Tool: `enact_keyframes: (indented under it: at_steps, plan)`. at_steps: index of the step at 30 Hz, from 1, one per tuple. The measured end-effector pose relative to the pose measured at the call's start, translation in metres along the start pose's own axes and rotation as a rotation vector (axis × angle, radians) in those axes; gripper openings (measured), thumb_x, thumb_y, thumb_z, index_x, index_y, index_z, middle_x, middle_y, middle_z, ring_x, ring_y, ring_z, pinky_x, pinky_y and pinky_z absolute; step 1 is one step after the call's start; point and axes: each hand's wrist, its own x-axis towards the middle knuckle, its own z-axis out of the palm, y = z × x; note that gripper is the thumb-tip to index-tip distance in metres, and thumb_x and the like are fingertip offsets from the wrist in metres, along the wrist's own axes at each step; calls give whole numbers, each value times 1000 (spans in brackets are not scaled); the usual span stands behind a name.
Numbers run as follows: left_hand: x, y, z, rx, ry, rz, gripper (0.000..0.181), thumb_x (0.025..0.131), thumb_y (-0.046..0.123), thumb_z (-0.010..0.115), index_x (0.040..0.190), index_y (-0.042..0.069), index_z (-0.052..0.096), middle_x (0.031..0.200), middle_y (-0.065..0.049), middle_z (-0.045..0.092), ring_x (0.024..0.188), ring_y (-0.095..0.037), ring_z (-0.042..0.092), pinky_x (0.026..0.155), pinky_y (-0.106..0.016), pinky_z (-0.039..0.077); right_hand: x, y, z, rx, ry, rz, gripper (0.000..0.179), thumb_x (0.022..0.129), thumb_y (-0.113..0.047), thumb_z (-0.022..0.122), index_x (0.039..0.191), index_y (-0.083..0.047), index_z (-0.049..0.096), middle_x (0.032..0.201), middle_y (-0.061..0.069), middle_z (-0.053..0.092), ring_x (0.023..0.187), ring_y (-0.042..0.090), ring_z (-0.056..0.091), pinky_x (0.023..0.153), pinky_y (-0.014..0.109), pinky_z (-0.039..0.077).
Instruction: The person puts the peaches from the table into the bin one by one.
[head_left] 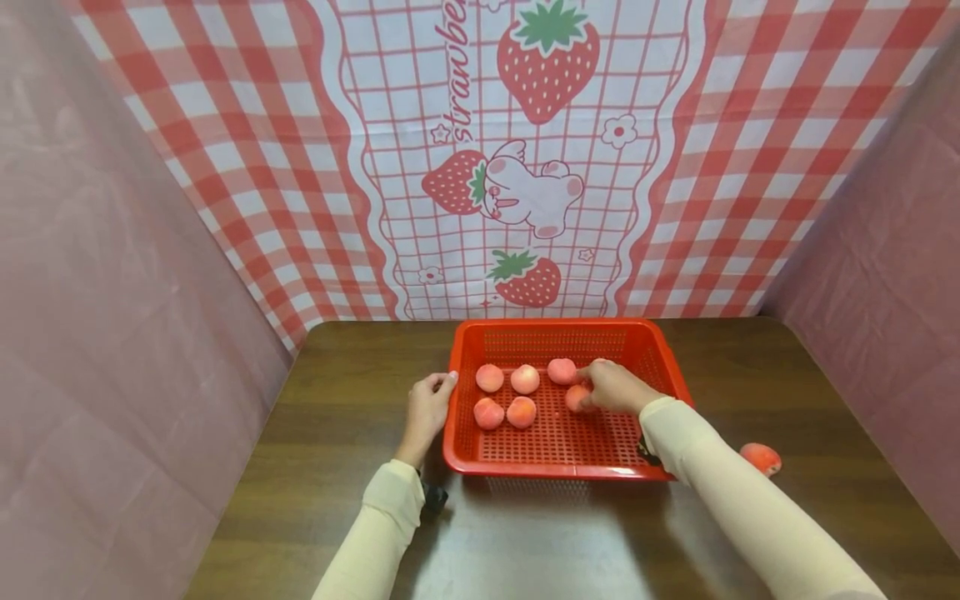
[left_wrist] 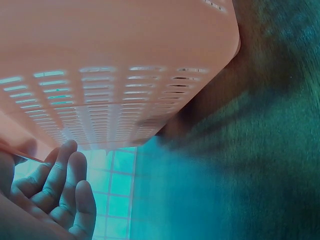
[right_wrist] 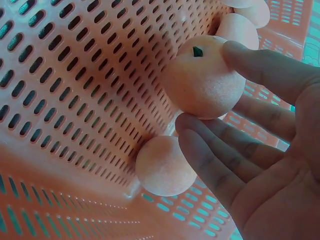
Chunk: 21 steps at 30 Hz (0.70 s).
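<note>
A red plastic basket with slotted walls stands on the table. My left hand grips its left rim; in the left wrist view the fingers lie along the outside of the wall, below the rim. Inside the basket, my right hand holds a peach between thumb and fingers; the right wrist view shows this peach with a small green stem piece. Just behind it sits another peach. Several more peaches, such as a front one, stand in two rows at the basket's left.
One more peach lies on the brown table, right of the basket and partly hidden by the right sleeve. A red checked strawberry cloth hangs behind the table, with pink cloth at both sides.
</note>
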Motion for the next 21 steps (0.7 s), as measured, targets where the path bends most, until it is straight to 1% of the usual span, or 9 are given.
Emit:
enact_keyframes:
  at_steps: [3, 5, 7, 9, 10, 14, 17, 18, 21]
  plan:
    - [0, -1, 0, -9, 2, -7, 32, 95, 29, 61, 100, 0, 74, 93, -18, 74, 80, -28, 65, 73, -36, 53, 1, 2, 2, -21, -2, -17, 41, 79, -11, 78, 117, -2, 69, 92, 7, 67, 77, 18, 51, 71, 32, 43]
    - [-1, -2, 1, -5, 1, -7, 31, 95, 28, 61, 100, 0, 74, 92, -18, 74, 80, -27, 65, 72, -35, 53, 2, 2, 5, -38, -4, -31, 39, 78, -12, 78, 114, -2, 70, 82, 3, 61, 72, 17, 47, 68, 30, 39]
    - [-1, -2, 1, -6, -1, -14, 32, 95, 29, 61, 101, 0, 74, 92, -18, 74, 79, -27, 65, 73, -35, 53, 2, 2, 7, -42, -16, -46, 36, 77, -12, 79, 110, -3, 71, 79, 2, 59, 71, 16, 46, 68, 30, 39]
    - [-1, -3, 2, -2, -2, -17, 31, 95, 29, 61, 101, 1, 74, 92, -17, 74, 79, -26, 65, 73, -35, 53, 3, 1, 10, -42, -27, -45, 35, 78, -14, 79, 110, -3, 70, 82, 1, 61, 73, 16, 48, 69, 30, 40]
    - [-1, -3, 3, -2, -3, -18, 31, 96, 29, 61, 101, 1, 74, 92, -17, 74, 79, -26, 65, 73, -35, 53, 3, 1, 11, -31, -33, -32, 35, 78, -14, 79, 110, -3, 70, 84, 2, 62, 74, 17, 49, 71, 31, 41]
    - [-1, -3, 3, -8, -6, -22, 31, 96, 29, 61, 101, 2, 74, 93, -17, 74, 79, -26, 65, 73, -35, 53, 4, 0, 13, -28, -31, -11, 38, 80, -16, 79, 114, -2, 68, 101, 7, 69, 83, 19, 55, 80, 37, 48]
    - [-1, -1, 3, -19, -3, -24, 31, 96, 29, 61, 101, 1, 74, 94, -18, 74, 79, -26, 65, 73, -35, 53, 4, -1, 12, -49, -21, -29, 35, 80, -15, 79, 111, -2, 69, 106, 9, 69, 85, 19, 57, 84, 41, 51]
    - [-1, -1, 2, -24, -2, -26, 31, 96, 29, 61, 101, 1, 74, 93, -18, 74, 79, -26, 65, 72, -35, 53, 5, -2, 12, -56, -18, -40, 32, 80, -14, 78, 108, -2, 69, 103, 9, 69, 84, 19, 57, 82, 40, 51]
    - [0, 0, 1, -32, 1, -29, 31, 96, 29, 61, 101, 1, 74, 94, -18, 73, 79, -26, 65, 72, -34, 53, 7, -5, 13, -93, -13, -67, 21, 81, -13, 78, 99, -6, 71, 89, 4, 67, 75, 16, 54, 73, 35, 48]
